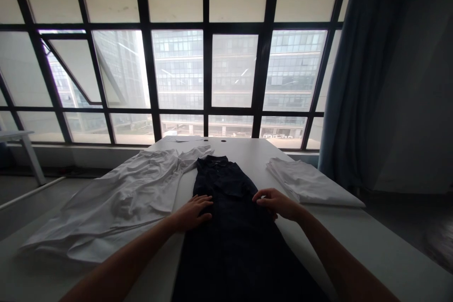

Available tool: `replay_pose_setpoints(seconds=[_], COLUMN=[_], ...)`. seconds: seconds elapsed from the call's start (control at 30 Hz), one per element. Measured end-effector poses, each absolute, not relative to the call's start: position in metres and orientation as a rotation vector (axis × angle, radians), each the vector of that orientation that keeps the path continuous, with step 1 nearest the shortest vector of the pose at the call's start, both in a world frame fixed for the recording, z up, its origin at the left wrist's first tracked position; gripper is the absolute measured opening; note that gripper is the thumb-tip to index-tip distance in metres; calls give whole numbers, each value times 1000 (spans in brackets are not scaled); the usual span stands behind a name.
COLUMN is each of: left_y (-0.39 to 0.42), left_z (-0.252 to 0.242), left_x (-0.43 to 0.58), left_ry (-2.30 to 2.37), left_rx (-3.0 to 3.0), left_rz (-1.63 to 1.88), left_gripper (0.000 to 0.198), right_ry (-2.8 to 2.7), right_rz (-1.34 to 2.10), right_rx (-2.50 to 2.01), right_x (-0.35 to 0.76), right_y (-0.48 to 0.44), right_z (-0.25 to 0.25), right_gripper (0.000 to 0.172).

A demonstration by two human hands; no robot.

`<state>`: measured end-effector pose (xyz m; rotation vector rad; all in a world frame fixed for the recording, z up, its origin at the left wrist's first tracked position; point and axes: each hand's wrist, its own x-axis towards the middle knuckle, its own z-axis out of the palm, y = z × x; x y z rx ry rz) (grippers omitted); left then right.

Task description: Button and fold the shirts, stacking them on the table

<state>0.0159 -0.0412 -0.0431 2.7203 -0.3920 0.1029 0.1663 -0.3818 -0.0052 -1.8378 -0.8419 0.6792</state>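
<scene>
A dark navy collared shirt point(226, 231) lies flat and lengthwise down the middle of the white table point(357, 233), its collar at the far end. My left hand point(193, 212) rests palm down on the shirt's chest, with the fingers spread a little. My right hand point(274, 203) lies on the shirt's right side, fingers lightly curled against the cloth. A crumpled white shirt point(116, 198) is spread to the left of the dark one, and a folded white garment point(306, 181) lies to the right.
Past the far end of the table, a tall dark-framed window point(226, 71) looks onto an office building. A blue curtain point(354, 80) hangs at the right. A white sheet point(180, 139) and two round black holes are at the table's far end.
</scene>
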Motion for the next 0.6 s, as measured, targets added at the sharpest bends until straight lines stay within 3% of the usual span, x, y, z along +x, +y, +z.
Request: replay_pose_setpoints(seconds=[0.07,0.23,0.4,0.6], left_y=[-45,-52,-50,-46], left_z=[-49,-43,-45,-51], left_x=[11,6,8,12], left_ry=[-388,-364,-381,-417], left_rx=[2732,2750,2740,2728], left_rz=[81,48,53,53], left_gripper=[62,64,64,65], right_ry=[-849,-915,-1098,-1084], right_rz=[656,669,753,657], right_rx=[-1836,-2022,-2249,-2183], right_x=[154,109,83,80], right_y=[-368,-315,-282,-273], right_z=[-3,2,2,6], right_gripper=[56,17,27,28])
